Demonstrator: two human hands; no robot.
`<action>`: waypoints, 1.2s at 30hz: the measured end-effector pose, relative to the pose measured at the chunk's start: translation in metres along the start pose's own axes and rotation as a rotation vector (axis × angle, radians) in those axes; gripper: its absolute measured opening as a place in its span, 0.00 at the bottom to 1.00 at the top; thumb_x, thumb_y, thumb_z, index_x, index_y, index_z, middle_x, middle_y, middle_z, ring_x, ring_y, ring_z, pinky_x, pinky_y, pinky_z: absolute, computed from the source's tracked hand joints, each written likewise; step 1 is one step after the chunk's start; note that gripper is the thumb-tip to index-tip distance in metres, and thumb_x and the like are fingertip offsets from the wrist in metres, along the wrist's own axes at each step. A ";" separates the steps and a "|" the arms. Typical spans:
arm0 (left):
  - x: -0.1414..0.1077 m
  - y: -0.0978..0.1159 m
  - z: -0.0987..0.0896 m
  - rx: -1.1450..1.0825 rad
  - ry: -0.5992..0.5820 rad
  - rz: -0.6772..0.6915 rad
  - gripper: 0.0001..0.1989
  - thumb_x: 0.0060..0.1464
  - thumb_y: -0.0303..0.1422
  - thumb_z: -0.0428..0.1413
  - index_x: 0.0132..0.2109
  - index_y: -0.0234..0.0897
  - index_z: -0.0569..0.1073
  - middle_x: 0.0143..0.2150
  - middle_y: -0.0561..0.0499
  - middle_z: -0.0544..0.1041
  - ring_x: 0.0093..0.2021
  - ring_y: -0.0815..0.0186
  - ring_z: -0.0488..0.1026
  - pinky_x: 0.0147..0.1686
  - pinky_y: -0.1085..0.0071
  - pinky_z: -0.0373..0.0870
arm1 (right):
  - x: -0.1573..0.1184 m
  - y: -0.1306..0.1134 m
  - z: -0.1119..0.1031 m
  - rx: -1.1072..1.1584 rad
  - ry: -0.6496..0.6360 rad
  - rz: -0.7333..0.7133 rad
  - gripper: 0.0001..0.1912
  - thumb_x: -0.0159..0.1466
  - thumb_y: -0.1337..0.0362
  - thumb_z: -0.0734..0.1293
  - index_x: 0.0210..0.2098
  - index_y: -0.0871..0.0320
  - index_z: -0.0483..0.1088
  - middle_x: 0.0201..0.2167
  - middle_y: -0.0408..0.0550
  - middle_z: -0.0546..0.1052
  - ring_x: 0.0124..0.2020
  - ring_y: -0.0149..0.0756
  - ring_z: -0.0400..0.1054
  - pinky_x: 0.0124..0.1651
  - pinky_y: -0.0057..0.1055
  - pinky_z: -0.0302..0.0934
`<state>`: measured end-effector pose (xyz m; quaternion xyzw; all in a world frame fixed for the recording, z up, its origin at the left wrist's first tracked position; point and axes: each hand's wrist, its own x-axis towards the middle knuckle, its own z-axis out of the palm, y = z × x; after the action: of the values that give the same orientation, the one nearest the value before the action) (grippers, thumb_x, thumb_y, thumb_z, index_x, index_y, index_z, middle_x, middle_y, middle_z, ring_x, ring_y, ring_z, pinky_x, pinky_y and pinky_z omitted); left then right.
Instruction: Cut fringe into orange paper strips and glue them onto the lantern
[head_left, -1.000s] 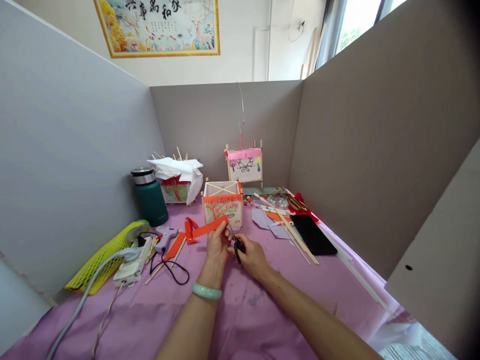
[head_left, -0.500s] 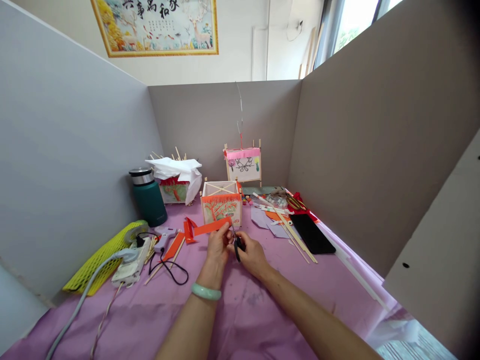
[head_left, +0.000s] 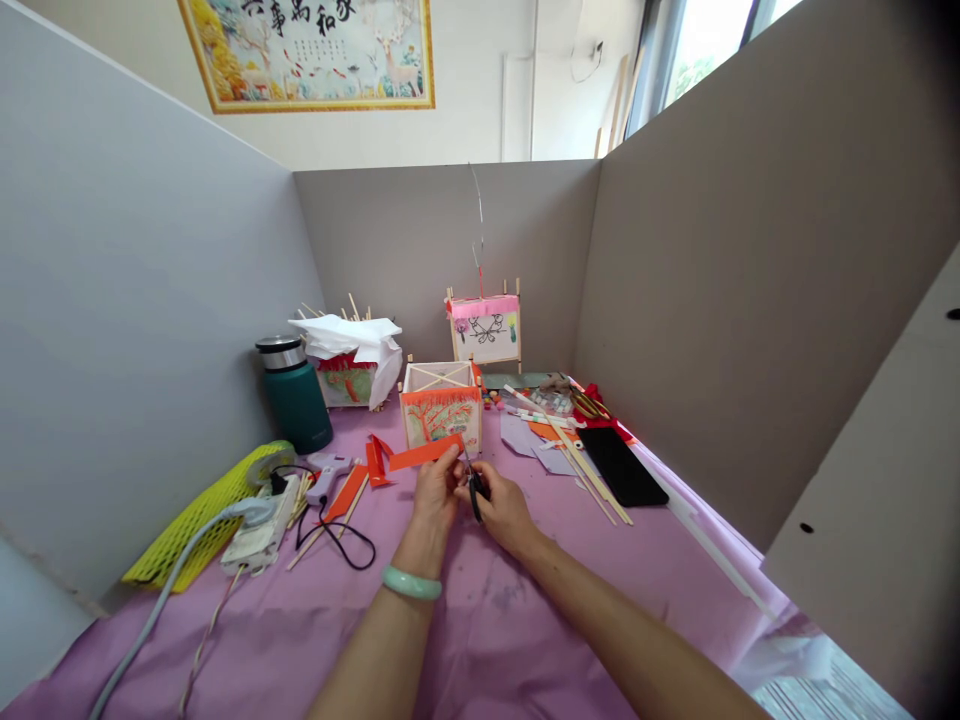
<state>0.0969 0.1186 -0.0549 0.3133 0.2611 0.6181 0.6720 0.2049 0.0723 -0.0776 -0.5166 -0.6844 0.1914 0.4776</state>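
Observation:
My left hand pinches an orange paper strip near its right end; the strip runs leftward to a folded orange part close to the tabletop. In my right hand is a pair of scissors with black handles, its blades pointing up at the strip's right end. Whether the blades are parted is too small to tell. Just behind both hands stands a square lantern of wooden sticks and white panels, with orange fringe and a drawn tree on its front.
A green bottle, a power strip and a glue gun with a looped black cord lie left. Rightward are wooden sticks, a black phone-like slab and gold-handled scissors. Another lantern stands at the back.
The view has shifted very slightly. Both hands, the orange strip and the scissors keep nearly the same places.

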 end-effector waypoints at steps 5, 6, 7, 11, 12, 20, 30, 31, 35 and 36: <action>0.000 0.000 0.000 0.000 0.002 0.005 0.18 0.35 0.36 0.68 0.24 0.35 0.66 0.13 0.59 0.62 0.15 0.76 0.58 0.17 0.77 0.52 | 0.000 -0.001 0.000 -0.007 0.003 0.018 0.14 0.63 0.55 0.63 0.45 0.54 0.69 0.32 0.43 0.77 0.29 0.35 0.70 0.32 0.26 0.57; 0.000 0.000 0.000 0.000 0.004 0.005 0.18 0.35 0.36 0.68 0.24 0.35 0.66 0.13 0.59 0.62 0.15 0.75 0.58 0.17 0.77 0.52 | 0.000 -0.001 0.000 -0.010 0.005 0.017 0.14 0.63 0.55 0.63 0.45 0.53 0.69 0.32 0.43 0.78 0.29 0.35 0.70 0.32 0.26 0.57; 0.000 0.000 0.000 0.002 0.005 0.001 0.18 0.35 0.36 0.68 0.23 0.35 0.66 0.13 0.58 0.62 0.15 0.75 0.58 0.17 0.77 0.52 | 0.000 -0.001 0.000 -0.015 0.007 0.015 0.14 0.63 0.55 0.63 0.45 0.53 0.69 0.32 0.43 0.78 0.29 0.35 0.70 0.32 0.26 0.57; 0.000 0.000 0.001 -0.004 0.007 -0.006 0.17 0.35 0.36 0.68 0.24 0.35 0.67 0.13 0.58 0.62 0.15 0.75 0.58 0.17 0.76 0.52 | 0.000 0.000 0.000 -0.041 0.005 0.013 0.14 0.63 0.55 0.63 0.46 0.53 0.69 0.32 0.43 0.78 0.30 0.35 0.71 0.33 0.26 0.56; 0.000 0.001 0.002 -0.009 0.008 -0.003 0.17 0.35 0.36 0.68 0.24 0.35 0.67 0.13 0.59 0.62 0.15 0.75 0.58 0.17 0.76 0.52 | 0.000 0.000 0.000 -0.047 0.004 0.015 0.14 0.63 0.55 0.63 0.46 0.53 0.69 0.32 0.43 0.78 0.30 0.35 0.71 0.33 0.26 0.56; -0.002 0.002 0.003 -0.006 0.016 0.004 0.17 0.34 0.36 0.68 0.24 0.35 0.66 0.13 0.59 0.62 0.15 0.75 0.57 0.17 0.77 0.51 | 0.000 -0.001 0.000 -0.053 -0.004 0.022 0.14 0.63 0.55 0.63 0.46 0.53 0.69 0.32 0.43 0.78 0.31 0.36 0.71 0.33 0.27 0.55; -0.001 0.001 0.001 0.025 0.008 -0.033 0.19 0.33 0.36 0.68 0.22 0.35 0.64 0.13 0.58 0.62 0.15 0.75 0.58 0.17 0.77 0.53 | 0.000 -0.004 -0.001 -0.039 0.003 0.037 0.13 0.62 0.57 0.63 0.45 0.53 0.69 0.33 0.43 0.78 0.31 0.35 0.71 0.33 0.26 0.56; -0.001 0.001 0.001 0.025 0.010 -0.031 0.19 0.32 0.36 0.68 0.22 0.35 0.64 0.13 0.58 0.62 0.15 0.75 0.58 0.17 0.77 0.53 | 0.000 -0.005 -0.001 -0.038 0.004 0.040 0.13 0.62 0.57 0.63 0.45 0.53 0.69 0.33 0.43 0.78 0.31 0.35 0.71 0.33 0.26 0.56; -0.002 0.002 0.003 0.021 0.022 -0.030 0.19 0.31 0.36 0.69 0.21 0.35 0.64 0.13 0.58 0.62 0.15 0.75 0.59 0.16 0.78 0.52 | -0.001 -0.004 -0.001 -0.031 0.004 0.039 0.13 0.62 0.57 0.63 0.45 0.53 0.69 0.33 0.43 0.78 0.31 0.35 0.71 0.32 0.26 0.56; -0.002 0.002 0.003 0.020 0.025 -0.033 0.19 0.30 0.36 0.69 0.21 0.35 0.65 0.13 0.58 0.62 0.15 0.75 0.59 0.16 0.78 0.53 | -0.001 -0.004 -0.001 -0.029 0.003 0.034 0.13 0.62 0.57 0.63 0.45 0.53 0.69 0.33 0.43 0.78 0.31 0.35 0.71 0.33 0.26 0.56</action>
<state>0.0976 0.1167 -0.0518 0.3082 0.2807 0.6082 0.6755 0.2039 0.0699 -0.0748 -0.5354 -0.6773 0.1888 0.4679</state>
